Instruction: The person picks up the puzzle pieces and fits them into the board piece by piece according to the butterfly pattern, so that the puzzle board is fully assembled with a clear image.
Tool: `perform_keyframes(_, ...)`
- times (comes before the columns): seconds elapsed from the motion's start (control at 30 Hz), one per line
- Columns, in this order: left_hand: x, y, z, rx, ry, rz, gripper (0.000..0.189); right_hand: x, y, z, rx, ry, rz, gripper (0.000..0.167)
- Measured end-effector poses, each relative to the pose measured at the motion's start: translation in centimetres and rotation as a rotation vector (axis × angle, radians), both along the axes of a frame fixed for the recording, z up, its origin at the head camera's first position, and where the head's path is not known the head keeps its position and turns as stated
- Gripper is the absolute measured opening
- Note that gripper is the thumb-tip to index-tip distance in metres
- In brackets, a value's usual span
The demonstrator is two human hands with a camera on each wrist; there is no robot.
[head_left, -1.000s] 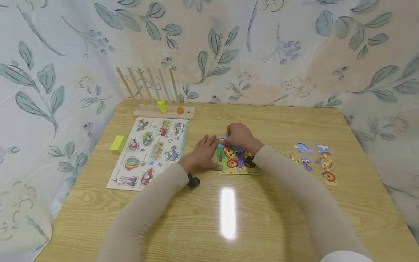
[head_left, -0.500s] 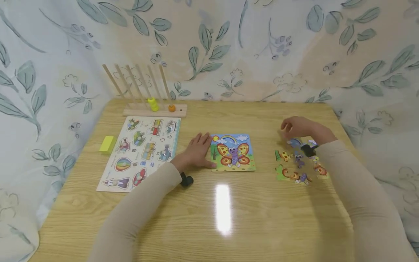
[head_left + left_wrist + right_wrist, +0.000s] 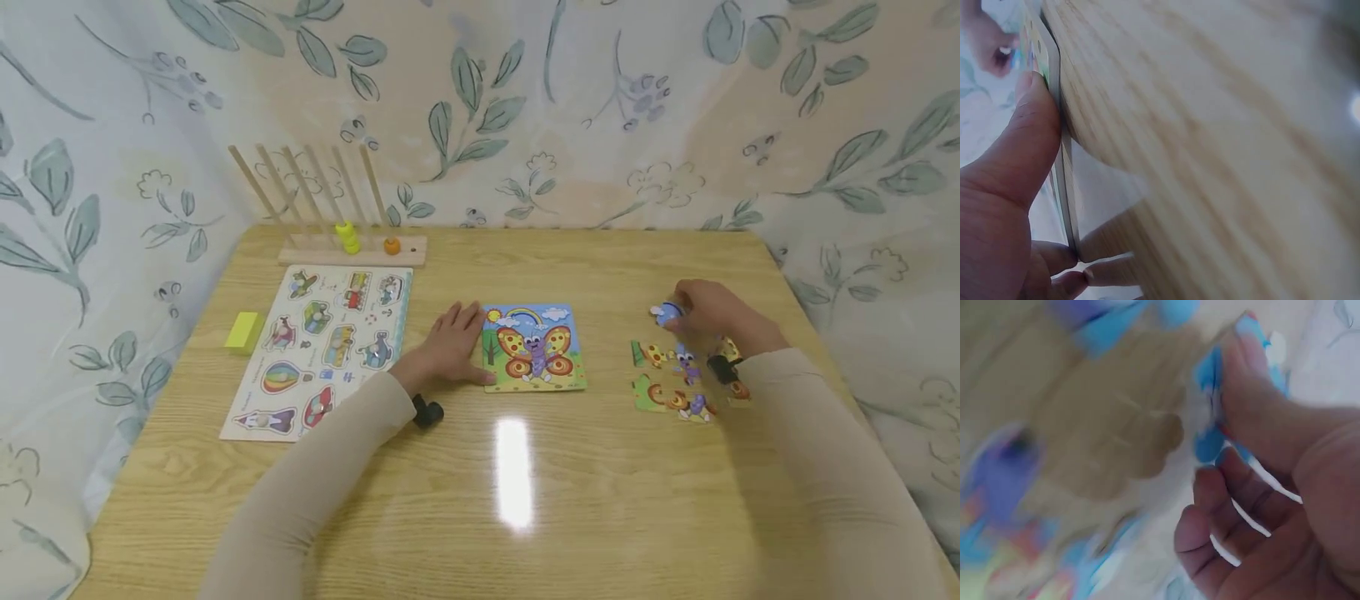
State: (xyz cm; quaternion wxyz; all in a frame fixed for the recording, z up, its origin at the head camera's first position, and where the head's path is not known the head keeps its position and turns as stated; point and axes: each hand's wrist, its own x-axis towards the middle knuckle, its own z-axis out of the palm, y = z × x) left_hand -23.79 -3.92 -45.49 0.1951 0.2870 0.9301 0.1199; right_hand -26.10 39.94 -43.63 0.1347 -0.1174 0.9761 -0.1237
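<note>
A square butterfly puzzle board (image 3: pixel 534 354) lies on the table (image 3: pixel 420 508) with its picture facing up. My left hand (image 3: pixel 448 343) rests at the board's left side, fingers spread and relaxed; in the left wrist view the thumb (image 3: pixel 1032 134) lies over its edge. Off to the right, my right hand (image 3: pixel 718 315) pinches a blue puzzle piece (image 3: pixel 666 312) with part of a rainbow on it, between thumb and fingers. Close below that hand, loose puzzle pieces (image 3: pixel 651 393) lie in rough rows, some hidden by the hand and wrist.
A white peg puzzle of vehicles (image 3: pixel 330 350) lies to the left, with a yellow block (image 3: pixel 244 332) beside it. Behind it stands a wooden rack with upright rods (image 3: pixel 352 247), holding yellow and orange beads. A floral cloth (image 3: pixel 480 117) hangs behind the table.
My right hand has left the butterfly board, gone right to the loose pieces and picked up the blue rainbow piece. The left hand stays at the board's edge. The head view has shifted slightly.
</note>
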Motion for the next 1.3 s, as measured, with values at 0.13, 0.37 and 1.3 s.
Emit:
perform_keyframes(0.13,0.0,0.0,-0.2,-0.015,0.003,-0.007,0.112,-0.9,-4.0,0.2,-0.139,0.081,0.033,0.018)
perform_keyframes(0.37,0.0,0.2,-0.1,-0.002,-0.003,0.0,0.111,-2.4,-14.5,0.9,-0.382,-0.032,0.189,0.016)
perform_keyframes(1.3,0.2,0.4,0.3,-0.033,-0.021,0.024,0.112,-3.4,-20.7,-0.3,-0.115,-0.001,0.116,0.046)
